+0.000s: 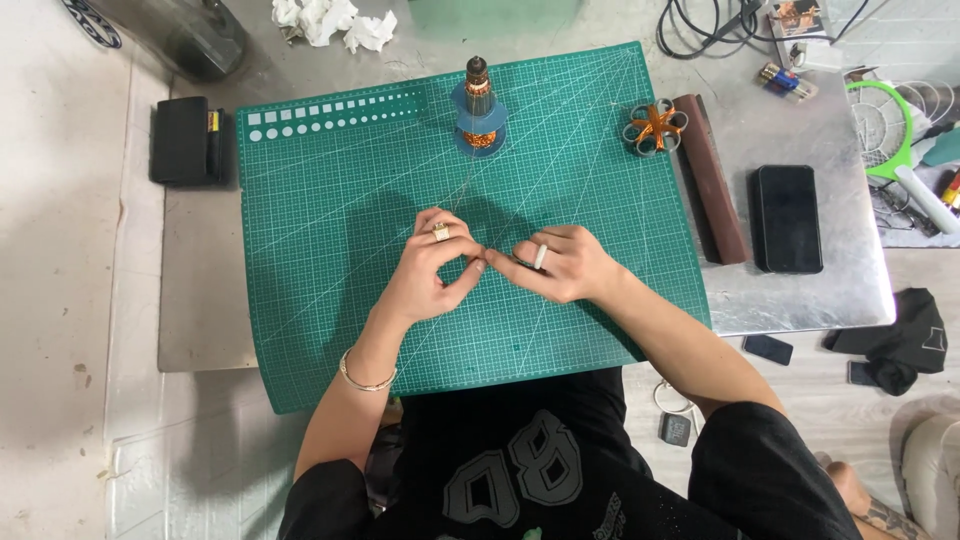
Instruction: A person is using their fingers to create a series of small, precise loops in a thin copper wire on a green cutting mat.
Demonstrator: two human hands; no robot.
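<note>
Green cutting mat [330, 250] over a low grey table [800, 290], pale floor around it. Both hands met at the mat's middle, fingertips touching. Left hand [432, 268] curled, thumb and forefinger pinched together on something very thin, seemingly a fine wire [462, 196]; ring on one finger, bracelet at the wrist. Right hand [557, 263] likewise pinching, fingertips pointed toward the left hand, white ring showing. Whatever sits between the two pinches too small to make out.

From the fingertips, faint line of wire running away toward the mat's far edge, long axis pointed at the wound spool [479, 105] standing upright near that edge. Spool straight ahead of the hands, well apart from them, about equally near to each, perhaps a shade closer to the left.

Further out: small orange-and-grey coil piece [656, 127] near the mat's far right corner, brown strip [712, 180] just beside the mat's right edge, dark phone [786, 218] beyond it toward the table's right edge. Black case [181, 140] off the mat's far left corner. Crumpled white tissue [330, 20] at the table's far edge.
</note>
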